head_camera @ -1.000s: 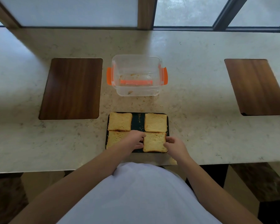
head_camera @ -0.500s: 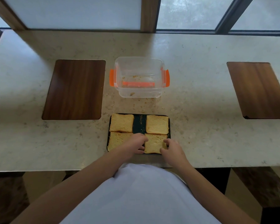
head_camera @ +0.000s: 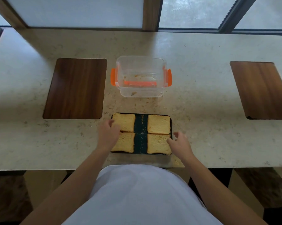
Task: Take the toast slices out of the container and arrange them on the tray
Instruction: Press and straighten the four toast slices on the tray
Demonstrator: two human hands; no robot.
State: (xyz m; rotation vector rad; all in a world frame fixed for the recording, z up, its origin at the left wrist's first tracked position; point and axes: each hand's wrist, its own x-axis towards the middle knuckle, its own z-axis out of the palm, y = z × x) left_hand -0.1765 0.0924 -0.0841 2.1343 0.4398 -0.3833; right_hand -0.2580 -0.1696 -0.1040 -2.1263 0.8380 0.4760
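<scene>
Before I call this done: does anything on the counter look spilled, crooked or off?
Mostly tidy: four toast slices lie flat in a two-by-two grid on the dark tray. The one oddity is crumbs, scattered on the counter in front of the clear container, inside it, and along the tray's bare middle strip. Nothing looks damaged.

head cam – looks down, fwd – near counter [head_camera: 202, 103]

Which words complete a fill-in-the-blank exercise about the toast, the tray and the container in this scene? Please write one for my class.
1. The number of toast slices lying on the dark tray is ____.
2. The clear container has clips coloured ____.
3. Apart from crumbs, the container holds ____ toast slices.
4. The bare strip of tray runs between the left and ____ pairs of slices.

Missing words: four; orange; no; right
</scene>
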